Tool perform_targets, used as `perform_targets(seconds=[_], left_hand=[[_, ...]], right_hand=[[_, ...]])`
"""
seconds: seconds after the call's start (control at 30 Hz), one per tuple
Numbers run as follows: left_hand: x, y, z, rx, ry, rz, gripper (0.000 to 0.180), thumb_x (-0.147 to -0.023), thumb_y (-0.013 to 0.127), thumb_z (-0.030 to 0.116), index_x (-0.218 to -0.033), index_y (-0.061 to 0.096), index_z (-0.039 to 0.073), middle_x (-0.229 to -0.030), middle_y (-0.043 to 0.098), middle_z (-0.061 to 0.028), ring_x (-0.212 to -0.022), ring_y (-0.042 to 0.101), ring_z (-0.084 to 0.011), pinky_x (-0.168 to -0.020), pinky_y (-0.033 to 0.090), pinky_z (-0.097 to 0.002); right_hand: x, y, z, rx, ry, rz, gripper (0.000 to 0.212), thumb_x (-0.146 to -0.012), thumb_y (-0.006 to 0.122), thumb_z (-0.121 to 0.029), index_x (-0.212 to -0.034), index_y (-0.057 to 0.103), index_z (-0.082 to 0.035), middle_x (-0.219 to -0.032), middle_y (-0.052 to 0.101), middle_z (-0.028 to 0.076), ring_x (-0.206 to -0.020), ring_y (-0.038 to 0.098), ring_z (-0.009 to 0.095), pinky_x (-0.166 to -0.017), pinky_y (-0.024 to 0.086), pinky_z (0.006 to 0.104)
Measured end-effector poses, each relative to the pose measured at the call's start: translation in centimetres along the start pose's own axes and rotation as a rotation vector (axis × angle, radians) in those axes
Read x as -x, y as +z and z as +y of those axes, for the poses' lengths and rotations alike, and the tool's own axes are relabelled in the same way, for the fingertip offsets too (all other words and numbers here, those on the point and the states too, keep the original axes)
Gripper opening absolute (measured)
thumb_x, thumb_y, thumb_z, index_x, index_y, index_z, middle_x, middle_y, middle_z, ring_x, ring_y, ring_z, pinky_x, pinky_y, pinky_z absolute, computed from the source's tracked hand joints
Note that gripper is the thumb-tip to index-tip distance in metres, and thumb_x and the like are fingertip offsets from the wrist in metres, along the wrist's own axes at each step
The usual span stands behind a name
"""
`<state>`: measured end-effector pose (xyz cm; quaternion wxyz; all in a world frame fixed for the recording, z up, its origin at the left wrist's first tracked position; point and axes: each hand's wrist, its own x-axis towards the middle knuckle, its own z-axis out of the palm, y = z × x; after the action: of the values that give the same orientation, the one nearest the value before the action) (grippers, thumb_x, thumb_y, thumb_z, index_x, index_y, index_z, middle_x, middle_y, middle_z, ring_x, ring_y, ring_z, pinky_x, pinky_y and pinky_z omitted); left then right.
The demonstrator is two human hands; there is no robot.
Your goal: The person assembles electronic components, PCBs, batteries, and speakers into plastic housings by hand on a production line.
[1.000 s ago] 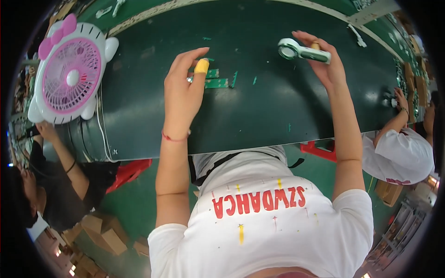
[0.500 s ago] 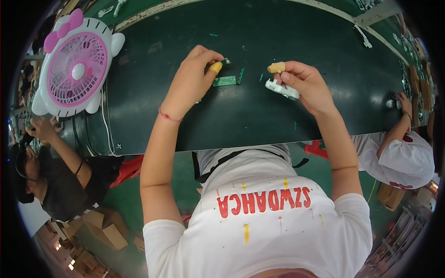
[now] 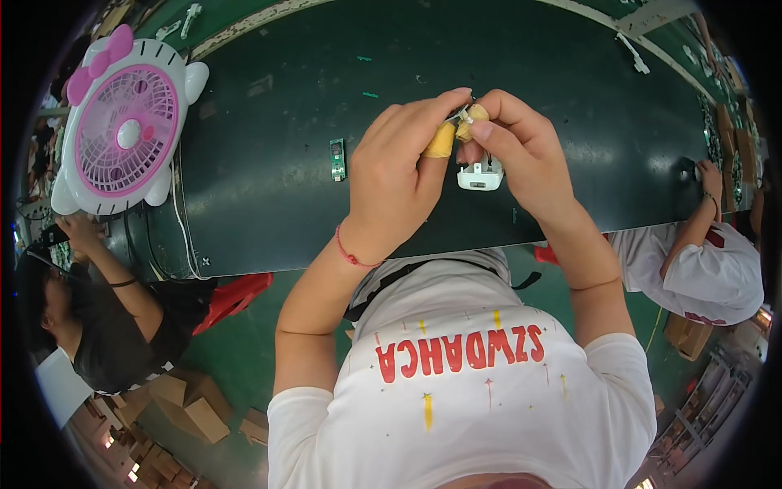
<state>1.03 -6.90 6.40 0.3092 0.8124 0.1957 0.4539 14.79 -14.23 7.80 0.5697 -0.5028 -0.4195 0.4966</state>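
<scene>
A white plastic housing (image 3: 479, 178) hangs below the fingers of my right hand (image 3: 525, 155), which is closed on it. My left hand (image 3: 395, 167) is brought close beside it, thumb and fingers pinched at a small part mostly hidden by the fingertips. Yellow covers wrap my left thumb and a right fingertip. The two hands nearly meet above the dark green tabletop (image 3: 269, 187). To the left of my left hand, a small green circuit board (image 3: 338, 160) lies on the surface.
A white and pink fan (image 3: 128, 134) stands at the left, with a white cable (image 3: 184, 216) beside it. Thin green scraps (image 3: 370, 94) lie farther back. White parts (image 3: 632, 54) rest at the far edge. Co-workers (image 3: 122, 318) sit at both sides.
My left hand has moved right to meet my right hand. The white housing has turned to hang more upright. The circuit board at the left, formerly mostly under my left wrist, is uncovered.
</scene>
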Motion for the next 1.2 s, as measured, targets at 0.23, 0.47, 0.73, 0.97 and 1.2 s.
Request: perform_targets(seconds=[0.23, 0.47, 0.73, 0.97, 1.2], left_hand=[[0.1, -0.1, -0.3, -0.056, 0.055, -0.002, 0.044, -0.066, 0.056, -0.008, -0.107, 0.061, 0.007, -0.092, 0.065, -0.0081, -0.071, 0.058, -0.0227, -0.065, 0.044, -0.0308], [-0.3, -0.4, -0.8, -0.094, 0.231, 0.033, 0.045, -0.064, 0.055, -0.005, -0.107, 0.063, 0.008, -0.103, 0.065, -0.0065, -0.075, 0.059, -0.0199, -0.066, 0.042, -0.0289], [0.0, -0.7, -0.5, -0.048, 0.186, 0.036, 0.04, -0.07, 0.054, -0.006, -0.108, 0.062, 0.006, -0.105, 0.065, -0.0058, -0.075, 0.062, -0.018, -0.066, 0.041, -0.0261], [0.0, -0.7, -0.9, -0.07, 0.249, 0.056, 0.043, -0.067, 0.055, -0.006, -0.107, 0.062, 0.007, -0.106, 0.065, -0.0061, -0.075, 0.062, -0.0172, -0.066, 0.04, -0.0258], [0.0, -1.2, -0.6, -0.139, 0.212, -0.045, 0.047, -0.067, 0.055, -0.005, -0.111, 0.06, 0.008, -0.111, 0.062, -0.0063, -0.082, 0.061, -0.017, -0.071, 0.039, -0.0264]], right_hand=[[-0.1, 0.3, -0.6, -0.174, 0.083, -0.059, 0.021, -0.088, 0.052, -0.021, -0.081, 0.054, -0.001, -0.067, 0.056, 0.005, -0.064, 0.054, 0.011, -0.059, 0.04, 0.0229], [-0.3, 0.2, -0.1, -0.586, 0.232, -0.21, 0.022, -0.085, 0.053, -0.022, -0.074, 0.051, -0.004, -0.061, 0.053, 0.006, -0.056, 0.052, 0.019, -0.054, 0.041, 0.0281], [-0.6, 0.5, -1.3, -0.455, 0.241, -0.262, 0.023, -0.082, 0.054, -0.023, -0.069, 0.049, -0.004, -0.056, 0.05, 0.005, -0.056, 0.052, 0.02, -0.053, 0.04, 0.0276], [-0.7, 0.4, -1.0, -0.556, 0.273, -0.297, 0.021, -0.083, 0.053, -0.02, -0.071, 0.049, -0.003, -0.056, 0.05, 0.005, -0.055, 0.051, 0.019, -0.053, 0.04, 0.0276], [-1.0, 0.0, -1.0, -0.352, 0.234, -0.232, 0.028, -0.083, 0.048, -0.023, -0.089, 0.054, 0.004, -0.055, 0.045, 0.002, -0.054, 0.049, 0.015, -0.07, 0.043, 0.0282]])
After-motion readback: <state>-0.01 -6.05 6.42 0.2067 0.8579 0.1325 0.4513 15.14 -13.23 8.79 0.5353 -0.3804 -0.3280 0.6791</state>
